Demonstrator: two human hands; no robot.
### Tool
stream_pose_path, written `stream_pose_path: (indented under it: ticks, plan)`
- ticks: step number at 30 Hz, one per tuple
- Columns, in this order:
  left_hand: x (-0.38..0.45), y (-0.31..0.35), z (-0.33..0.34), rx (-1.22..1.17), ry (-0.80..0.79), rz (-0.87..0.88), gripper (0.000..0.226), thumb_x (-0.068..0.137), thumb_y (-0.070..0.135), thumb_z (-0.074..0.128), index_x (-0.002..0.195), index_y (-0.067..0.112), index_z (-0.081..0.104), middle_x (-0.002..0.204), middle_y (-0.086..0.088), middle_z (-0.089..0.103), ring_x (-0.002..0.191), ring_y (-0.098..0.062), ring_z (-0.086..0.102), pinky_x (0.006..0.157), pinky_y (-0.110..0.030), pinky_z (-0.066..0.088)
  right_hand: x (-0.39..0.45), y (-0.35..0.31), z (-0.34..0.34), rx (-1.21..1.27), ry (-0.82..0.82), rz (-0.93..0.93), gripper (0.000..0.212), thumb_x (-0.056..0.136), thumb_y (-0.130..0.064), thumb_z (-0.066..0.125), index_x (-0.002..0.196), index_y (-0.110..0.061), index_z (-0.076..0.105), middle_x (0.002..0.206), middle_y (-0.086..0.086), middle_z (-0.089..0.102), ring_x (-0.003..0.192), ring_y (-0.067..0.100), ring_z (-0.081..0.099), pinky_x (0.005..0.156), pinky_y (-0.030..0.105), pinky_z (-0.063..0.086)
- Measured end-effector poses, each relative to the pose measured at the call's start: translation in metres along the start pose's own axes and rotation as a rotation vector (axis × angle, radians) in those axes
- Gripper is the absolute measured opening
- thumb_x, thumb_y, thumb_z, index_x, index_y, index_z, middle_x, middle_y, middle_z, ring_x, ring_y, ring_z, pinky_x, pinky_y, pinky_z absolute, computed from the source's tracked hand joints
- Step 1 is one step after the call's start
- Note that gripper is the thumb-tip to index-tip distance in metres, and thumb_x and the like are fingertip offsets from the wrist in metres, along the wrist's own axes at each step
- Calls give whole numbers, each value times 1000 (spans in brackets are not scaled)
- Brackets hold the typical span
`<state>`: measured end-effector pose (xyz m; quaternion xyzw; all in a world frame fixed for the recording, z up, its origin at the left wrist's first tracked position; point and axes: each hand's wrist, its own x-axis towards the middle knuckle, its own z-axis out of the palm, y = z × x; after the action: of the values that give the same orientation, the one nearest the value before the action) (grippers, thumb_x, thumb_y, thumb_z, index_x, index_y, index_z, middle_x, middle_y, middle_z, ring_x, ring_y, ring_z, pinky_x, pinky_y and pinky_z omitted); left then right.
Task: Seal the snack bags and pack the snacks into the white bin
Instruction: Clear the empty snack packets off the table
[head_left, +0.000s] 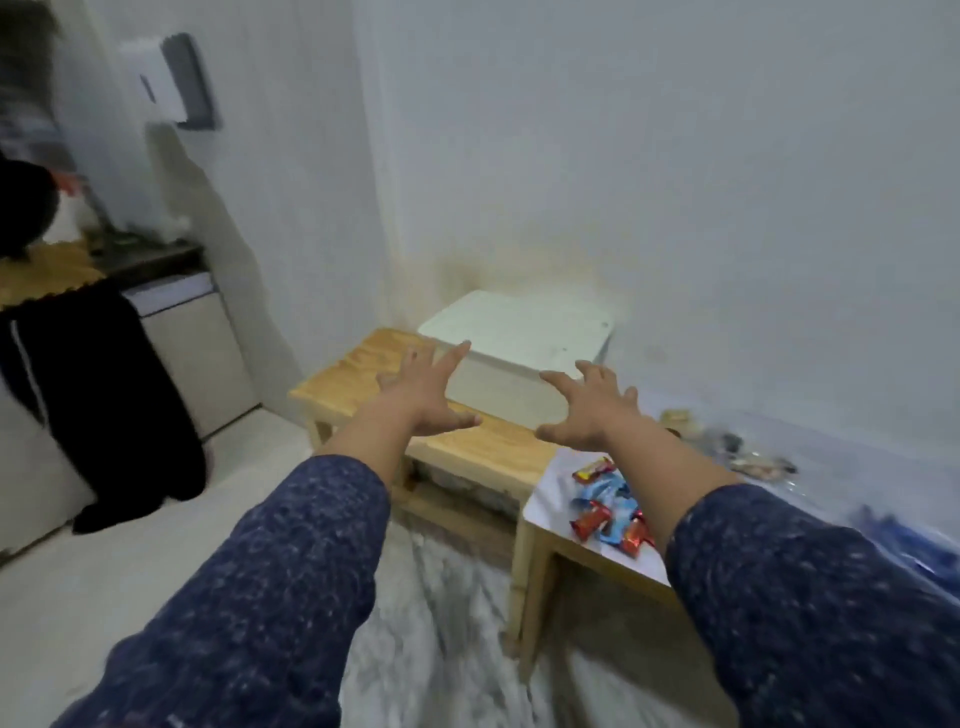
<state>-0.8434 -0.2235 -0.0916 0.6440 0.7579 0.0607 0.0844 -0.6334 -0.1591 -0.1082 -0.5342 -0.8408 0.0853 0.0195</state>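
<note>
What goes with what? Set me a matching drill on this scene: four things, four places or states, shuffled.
Things:
1. white bin
2. snack packets
3. left hand
4. black garment

Places or states:
A. on the white tabletop
B. hanging at far left
C. lid on, on the wooden bench
D. fingers spread, holding nothing

Pairs: 1-C, 2-A, 3-D, 4-B

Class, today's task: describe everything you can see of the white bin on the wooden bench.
The white bin is a boxy, rounded-cornered container, seemingly plastic, with a flat white lid closed on top. It sits upright at the far end of the wooden bench, in the corner against the wall. The left hand and right hand reach toward it with spread fingers; whether they touch it is unclear.
</note>
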Motion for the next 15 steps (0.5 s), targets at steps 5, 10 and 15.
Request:
stream_pose_path:
  ticks: [5, 10, 15]
  plan:
    - [56, 135, 27, -19, -27, 204, 100, 78, 59, 63, 148, 41, -6, 160, 0, -11, 146, -26, -15, 114, -62, 11, -30, 138, -33, -31, 47, 206, 81, 81, -57, 57, 148, -41, 13, 158, 6, 2, 145, 30, 0, 112, 59, 14]
    - [86, 264, 66, 13, -109, 412, 100, 78, 59, 63, 147, 42, -6, 160, 0, -10, 146, -25, -13, 113, -62, 10, -84, 255, -42, -9, 65, 424, 79, 83, -55, 56, 148, -40, 13, 158, 7, 3, 145, 29, 0, 112, 58, 13]
    - [95, 379, 102, 35, -193, 633, 98, 79, 58, 63, 148, 41, -4, 160, 0, -11, 146, -26, -14, 111, -64, 10, -157, 342, -33, 43, 89, 676, 80, 81, -53, 59, 147, -41, 16, 158, 7, 3, 146, 27, 1, 114, 55, 15]
